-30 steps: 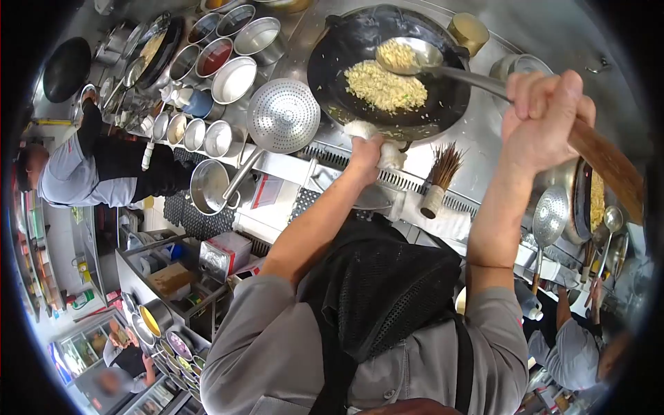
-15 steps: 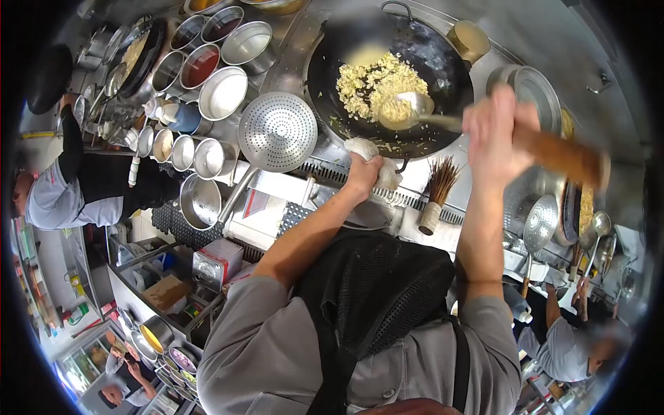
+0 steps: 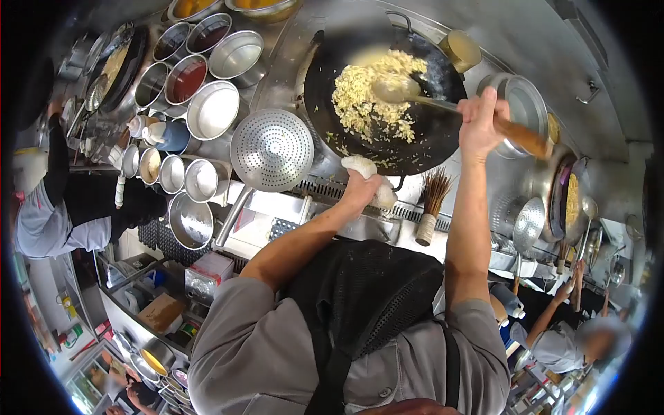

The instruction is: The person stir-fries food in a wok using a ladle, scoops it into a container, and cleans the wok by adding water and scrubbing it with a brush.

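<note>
A black wok (image 3: 443,90) holds a heap of fried rice (image 3: 356,100), pale yellow with small green bits. My right hand (image 3: 482,126) is wrapped round the wooden handle of a ladle (image 3: 432,102), whose bowl sits in the rice. My left hand (image 3: 358,192) grips a folded white cloth (image 3: 360,166) against the wok's near rim, by its loop handle. Part of the wok's far left side is blurred. Just right of the cloth, a bamboo brush (image 3: 434,197) lies on the stove edge.
A perforated strainer (image 3: 272,149) lies left of the wok, near metal pots of white (image 3: 213,111) and red (image 3: 185,79) contents. Stacked metal pans (image 3: 529,104) stand at the right. Co-workers are at the left (image 3: 52,214) and the lower right (image 3: 560,346).
The ladle's bowl has moved up and slightly left through the rice, and its handle has swung lower at the right. My left hand stays at the rim with the cloth. The view has shifted slightly.
</note>
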The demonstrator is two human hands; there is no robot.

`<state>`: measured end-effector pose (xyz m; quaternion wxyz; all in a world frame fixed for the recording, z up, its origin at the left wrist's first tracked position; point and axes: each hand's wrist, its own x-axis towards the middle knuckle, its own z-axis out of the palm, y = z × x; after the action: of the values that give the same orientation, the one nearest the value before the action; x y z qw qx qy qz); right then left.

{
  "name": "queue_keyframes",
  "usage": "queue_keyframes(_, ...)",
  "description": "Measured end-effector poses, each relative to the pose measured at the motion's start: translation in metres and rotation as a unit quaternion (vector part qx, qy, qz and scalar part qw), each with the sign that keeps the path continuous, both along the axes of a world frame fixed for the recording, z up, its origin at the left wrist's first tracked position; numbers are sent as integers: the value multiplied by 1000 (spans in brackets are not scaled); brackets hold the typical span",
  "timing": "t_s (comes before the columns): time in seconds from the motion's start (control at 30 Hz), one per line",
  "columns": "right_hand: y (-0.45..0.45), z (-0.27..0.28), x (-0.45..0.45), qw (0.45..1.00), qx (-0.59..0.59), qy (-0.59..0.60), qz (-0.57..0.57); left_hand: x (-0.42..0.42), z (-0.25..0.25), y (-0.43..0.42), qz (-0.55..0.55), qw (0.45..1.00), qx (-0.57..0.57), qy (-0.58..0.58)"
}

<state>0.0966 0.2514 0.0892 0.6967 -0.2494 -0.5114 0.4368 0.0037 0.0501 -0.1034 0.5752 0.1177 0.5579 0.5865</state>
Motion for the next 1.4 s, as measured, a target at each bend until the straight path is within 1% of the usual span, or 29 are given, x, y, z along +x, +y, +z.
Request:
queue_keyframes(0.03, 7, 13, -1, 999, -43, -9, 25, -1, 3, 0, -8, 1000, -2, -4)
queue_keyframes(0.07, 15, 28, 1, 999, -38, -8, 25, -5, 5, 1, -15, 1000, -5, -6)
queue_keyframes(0.1, 17, 51, 0, 997, -25, -60, -49, -6, -15, 1, -20, 1000, 10, 3)
queue_keyframes(0.13, 21, 62, -1, 986, -11, -111, -122, -8, -14, 3, -18, 1000, 13, 4)
queue_keyframes(0.17, 32, 63, 3, 986, -9, -111, -120, -10, -14, 2, -13, 1000, 21, 1)
queue_keyframes(0.23, 56, 60, 6, 976, 25, -57, -208, -14, -13, 2, -5, 1000, 26, -5)
queue_keyframes(0.27, 62, 49, -6, 976, 24, -59, -208, -18, -12, 2, -19, 999, 27, 13)
queue_keyframes(0.33, 58, 27, -41, 987, -32, 10, -155, -18, -14, 0, -39, 998, 31, 31)
queue_keyframes(0.4, 47, 17, -47, 999, -19, -35, -20, -19, -26, 3, -22, 999, 29, 5)
queue_keyframes(0.43, 31, 33, -52, 997, -50, -34, 53, -20, -33, 3, -30, 998, 51, 26)
queue_keyframes(0.47, 32, 43, -52, 997, -47, -32, 55, -20, -39, 5, -28, 998, 54, 29)
queue_keyframes(0.53, 31, 62, -51, 997, -48, -56, -15, -18, -44, 4, -18, 994, 31, 105)
queue_keyframes(0.57, 29, 74, -54, 992, -60, -80, -74, -20, -46, 4, -16, 994, 32, 106)
queue_keyframes(0.6, 33, 72, -53, 992, -59, -80, -72, -22, -49, 5, -19, 993, 29, 109)
queue_keyframes(0.67, 47, 61, -48, 995, 8, 18, -99, -23, -49, 4, -22, 993, 24, 109)
queue_keyframes(0.7, 47, 54, -56, 987, -5, 4, -163, -26, -45, 5, -22, 995, 13, 102)
queue_keyframes(0.73, 48, 37, -62, 990, -15, -9, -143, -27, -42, 4, -23, 995, 3, 94)
queue_keyframes(0.8, 35, 19, -66, 999, -32, 14, 13, -28, -36, 5, -20, 996, 9, 91)
queue_keyframes(0.83, 27, 21, -65, 995, -67, -7, 71, -31, -35, 7, -29, 995, 15, 90)
queue_keyframes(0.87, 25, 26, -63, 995, -69, -7, 69, -31, -34, 3, -40, 995, 17, 86)
queue_keyframes(0.93, 19, 51, -61, 977, -90, -44, 188, -33, -21, 2, -51, 996, 8, 70)
queue_keyframes(1.0, -1, 67, -72, 979, -86, -45, 178, -35, -15, 3, -58, 997, 0, 57)
queue_keyframes(1.07, -29, 69, -80, 988, 2, -83, 128, -32, -25, 0, -53, 997, 11, 64)
queue_keyframes(1.1, -35, 55, -78, 985, 11, -97, 142, -30, -32, -1, -54, 997, 8, 61)
queue_keyframes(1.13, -49, 49, -74, 969, 58, -130, 201, -29, -37, 0, -45, 995, 14, 85)
queue_keyframes(1.23, -83, 61, -50, 893, 146, -337, 260, -27, -44, 4, -12, 991, 45, 128)
queue_keyframes(1.27, -88, 65, -46, 878, 170, -367, 257, -25, -45, 0, 6, 987, 68, 148)
queue_keyframes(1.37, -49, 26, -21, 896, 39, -422, 134, -26, -45, -2, -14, 995, 40, 92)
queue_keyframes(1.4, -66, 59, -23, 886, 31, -451, 100, -26, -46, -1, -6, 996, 34, 77)
